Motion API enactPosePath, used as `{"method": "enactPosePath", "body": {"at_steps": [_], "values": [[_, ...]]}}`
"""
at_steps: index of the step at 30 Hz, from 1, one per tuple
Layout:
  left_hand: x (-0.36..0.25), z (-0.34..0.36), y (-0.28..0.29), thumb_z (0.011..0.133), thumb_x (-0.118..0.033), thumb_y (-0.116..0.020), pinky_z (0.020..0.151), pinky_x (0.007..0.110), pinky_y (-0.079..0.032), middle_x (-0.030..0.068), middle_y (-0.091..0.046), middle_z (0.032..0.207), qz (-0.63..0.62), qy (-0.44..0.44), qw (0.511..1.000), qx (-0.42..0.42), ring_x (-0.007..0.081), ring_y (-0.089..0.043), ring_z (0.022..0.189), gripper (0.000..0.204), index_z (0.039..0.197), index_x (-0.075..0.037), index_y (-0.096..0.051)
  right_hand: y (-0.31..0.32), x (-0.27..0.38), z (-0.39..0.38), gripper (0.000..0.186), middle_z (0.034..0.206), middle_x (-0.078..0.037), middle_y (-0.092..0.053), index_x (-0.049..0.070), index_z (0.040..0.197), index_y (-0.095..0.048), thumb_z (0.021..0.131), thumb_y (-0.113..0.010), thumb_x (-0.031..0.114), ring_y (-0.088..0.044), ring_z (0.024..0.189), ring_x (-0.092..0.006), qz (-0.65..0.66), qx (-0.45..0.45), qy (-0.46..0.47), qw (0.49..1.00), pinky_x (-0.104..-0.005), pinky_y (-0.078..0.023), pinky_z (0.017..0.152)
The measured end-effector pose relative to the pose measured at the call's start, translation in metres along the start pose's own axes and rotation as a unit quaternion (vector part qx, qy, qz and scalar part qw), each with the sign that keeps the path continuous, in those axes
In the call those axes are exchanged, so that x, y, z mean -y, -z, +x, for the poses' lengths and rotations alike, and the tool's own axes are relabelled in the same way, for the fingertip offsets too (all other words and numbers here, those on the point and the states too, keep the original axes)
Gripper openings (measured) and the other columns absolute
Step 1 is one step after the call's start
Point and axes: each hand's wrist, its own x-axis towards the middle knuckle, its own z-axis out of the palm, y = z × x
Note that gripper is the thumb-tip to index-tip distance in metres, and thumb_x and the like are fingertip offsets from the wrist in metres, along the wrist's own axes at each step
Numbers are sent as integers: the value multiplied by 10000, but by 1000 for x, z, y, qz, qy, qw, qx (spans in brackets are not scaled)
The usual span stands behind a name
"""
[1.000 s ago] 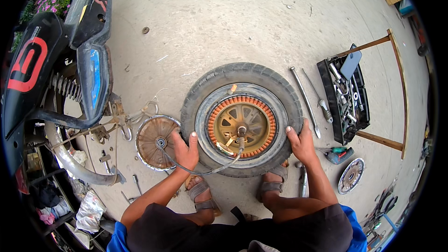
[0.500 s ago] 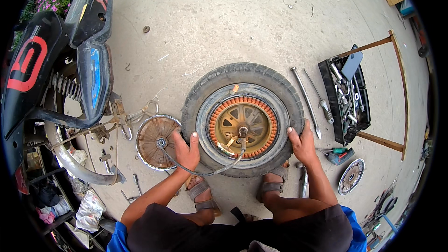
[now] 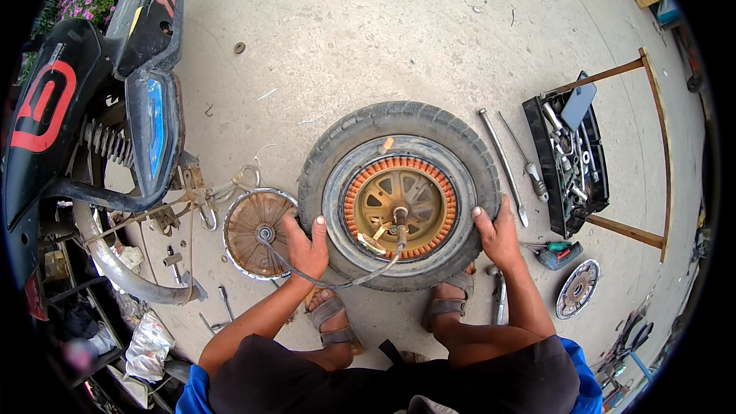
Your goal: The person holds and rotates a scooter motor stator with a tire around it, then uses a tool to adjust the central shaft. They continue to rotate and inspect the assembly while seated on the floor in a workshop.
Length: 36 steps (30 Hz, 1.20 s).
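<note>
A black tyre (image 3: 399, 116) lies before me on a wheel rim with a ring of copper windings (image 3: 359, 184) and a central axle (image 3: 401, 216). My left hand (image 3: 305, 249) grips the tyre's left side, thumb up; my right hand (image 3: 497, 238) grips its right side. A cable (image 3: 354, 282) runs from the axle past my left hand, over a rusty round cover (image 3: 257, 253) beside the tyre. A metal bar (image 3: 504, 161) and a grey-handled screwdriver (image 3: 535, 182) lie right of the wheel.
A partly dismantled scooter (image 3: 100, 146) fills the left. At right stand an open toolbox (image 3: 556, 218) with a phone (image 3: 579, 103) on it and a wooden frame (image 3: 655, 146). A power tool (image 3: 556, 257) and silver disc (image 3: 576, 290) lie nearer. My sandalled feet are below the wheel.
</note>
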Motion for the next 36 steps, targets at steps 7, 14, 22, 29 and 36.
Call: {"method": "enactPosePath", "body": {"at_steps": [7, 14, 22, 29, 36], "values": [[-3, 2, 1, 1020, -350, -614, 1059, 458, -372, 285, -505, 1244, 17, -9, 1000, -6, 383, -508, 1182, 589, 1338, 99, -406, -2, -8, 1, 567, 1109, -282, -704, -87, 1323, -456, 978, -669, 311, -694, 1071, -342, 24, -1, 2, 1000, -418, -514, 956], [-8, 4, 4, 1024, -357, -616, 1074, 429, -382, 272, -528, 1289, 32, -8, 999, 0, 355, -521, 1212, 619, 1386, 89, -387, -4, -20, 2, 559, 1137, -256, -696, -83, 1333, -461, 992, -654, 316, -676, 1079, -309, 42, -1, 9, 999, -405, -504, 968], [-8, 7, 4, 1012, -353, -635, 1021, 429, -416, 245, -548, 1212, 26, -13, 1000, -7, 331, -548, 1129, 558, 1314, 65, -422, -5, -20, 3, 545, 1158, -244, -685, -83, 1343, -467, 1002, -642, 303, -659, 1095, -294, 59, 6, 8, 998, -397, -495, 984], [-9, 9, 5, 1007, -339, -645, 1014, 426, -421, 241, -549, 1201, 25, -23, 999, -11, 323, -548, 1124, 553, 1312, 64, -421, -6, -21, 4, 524, 1194, -234, -676, -83, 1359, -463, 1009, -628, 271, -648, 1117, -285, 58, 6, 4, 998, -392, -484, 1003], [-13, 8, 8, 980, -353, -675, 1029, 483, -384, 294, -485, 1200, -12, -17, 1000, -8, 405, -507, 1137, 642, 1322, 118, -403, -9, -31, 5, 536, 1213, -229, -662, -95, 1359, -462, 1016, -621, 285, -635, 1128, -276, 74, 12, 4, 997, -384, -475, 1015]]}}
